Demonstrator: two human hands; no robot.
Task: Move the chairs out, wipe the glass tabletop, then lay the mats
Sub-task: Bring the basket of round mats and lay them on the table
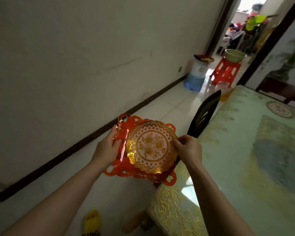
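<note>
I hold a stack of mats in front of me, left of the table. On top lies a round gold-patterned mat point(151, 147); beneath it sit red mats point(124, 133) with cut-out edges. My left hand point(107, 150) grips the stack's left edge, thumb on the red mat. My right hand point(188, 148) pinches the right rim of the gold mat. The glass tabletop point(245, 176), over a green-and-yellow patterned cloth, fills the right side. One round pale mat point(279, 109) lies at its far end. A dark chair back point(203, 114) stands against the table's left edge.
A white wall with a dark skirting board runs along the left. On the tiled floor beyond are a blue-and-white bin point(196, 74) and a red plastic stool point(226, 71) bearing a metal basin point(235, 55). An open doorway lies behind them. A yellow slipper point(92, 220) sits near my feet.
</note>
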